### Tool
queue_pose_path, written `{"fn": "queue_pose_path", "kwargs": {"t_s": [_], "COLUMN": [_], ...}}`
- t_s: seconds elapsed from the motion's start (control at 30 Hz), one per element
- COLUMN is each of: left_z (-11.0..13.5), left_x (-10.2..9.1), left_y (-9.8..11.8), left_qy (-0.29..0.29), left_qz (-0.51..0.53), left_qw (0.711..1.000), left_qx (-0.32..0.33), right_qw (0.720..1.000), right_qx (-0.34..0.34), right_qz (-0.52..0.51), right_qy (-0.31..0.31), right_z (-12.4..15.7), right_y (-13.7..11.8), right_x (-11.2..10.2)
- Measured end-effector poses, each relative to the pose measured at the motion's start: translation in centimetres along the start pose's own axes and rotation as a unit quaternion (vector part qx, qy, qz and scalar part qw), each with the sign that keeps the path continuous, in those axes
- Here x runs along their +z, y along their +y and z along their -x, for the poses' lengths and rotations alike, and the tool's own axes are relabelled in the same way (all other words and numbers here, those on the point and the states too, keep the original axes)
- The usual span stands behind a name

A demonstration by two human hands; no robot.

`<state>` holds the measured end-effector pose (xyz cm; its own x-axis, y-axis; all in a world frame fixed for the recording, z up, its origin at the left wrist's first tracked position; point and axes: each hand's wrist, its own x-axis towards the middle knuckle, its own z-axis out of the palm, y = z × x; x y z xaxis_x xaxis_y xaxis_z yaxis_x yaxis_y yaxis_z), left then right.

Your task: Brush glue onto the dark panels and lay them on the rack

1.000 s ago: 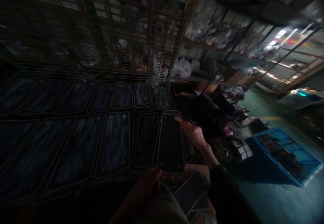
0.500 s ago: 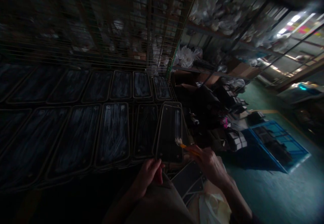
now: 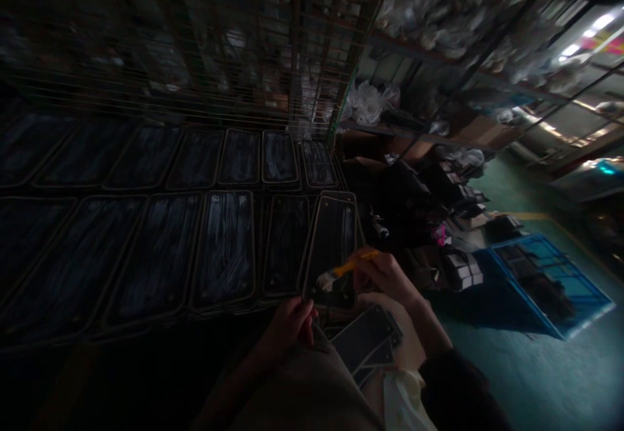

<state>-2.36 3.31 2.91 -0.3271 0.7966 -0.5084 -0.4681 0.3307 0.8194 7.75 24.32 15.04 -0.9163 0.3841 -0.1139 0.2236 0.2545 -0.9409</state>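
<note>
My right hand (image 3: 385, 276) grips a paintbrush (image 3: 347, 267) with a yellow-orange handle. Its pale bristles rest on or just over the lower part of a dark rectangular panel (image 3: 331, 239) with rounded corners and a light edge. A whitish streak runs down the panel's right side. At the panel's near left corner, my left hand (image 3: 296, 319) pinches its edge between thumb and fingers. Left of it lies another dark panel (image 3: 286, 242), then a panel smeared with whitish strokes (image 3: 225, 249).
Two rows of similar panels stretch left, some streaked white. More dark panels (image 3: 365, 337) lie beside my lap. A wire mesh rack (image 3: 273, 34) stands behind. To the right are a blue crate (image 3: 511, 294), bundles of black pieces (image 3: 461, 268) and shelves with plastic bags (image 3: 365, 103).
My right hand has swung the brush from the panel's right side leftward to its lower left, with the handle now tilting up to the right. My left hand keeps its hold.
</note>
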Motion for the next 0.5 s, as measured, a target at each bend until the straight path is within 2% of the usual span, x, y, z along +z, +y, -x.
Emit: {"fn": "queue_pose_path", "kwargs": {"t_s": [0.13, 0.23, 0.3, 0.43, 0.5], "left_z": [0.1, 0.2, 0.2, 0.3, 0.4], "left_x": [-0.1, 0.0, 0.0, 0.0, 0.0], "left_y": [0.4, 0.2, 0.1, 0.3, 0.6], "left_qy": [0.009, 0.015, 0.014, 0.007, 0.007], "left_qz": [-0.038, -0.034, -0.017, -0.008, -0.035], "left_qw": [0.999, 0.999, 1.000, 1.000, 0.999], "left_qx": [0.001, -0.001, 0.006, 0.010, 0.005], "right_qw": [0.994, 0.990, 0.995, 0.999, 0.998], "right_qx": [-0.044, -0.045, -0.026, 0.040, 0.045], "right_qz": [0.003, -0.001, -0.010, -0.029, -0.035], "right_qy": [0.096, 0.132, 0.098, -0.007, -0.003], "right_z": [-3.4, -3.3, -2.2, -0.6, -1.0], "right_y": [1.0, 0.3, -0.5, -0.8, 0.0], "right_x": [-0.8, -0.9, -0.6, 0.6, 0.9]}}
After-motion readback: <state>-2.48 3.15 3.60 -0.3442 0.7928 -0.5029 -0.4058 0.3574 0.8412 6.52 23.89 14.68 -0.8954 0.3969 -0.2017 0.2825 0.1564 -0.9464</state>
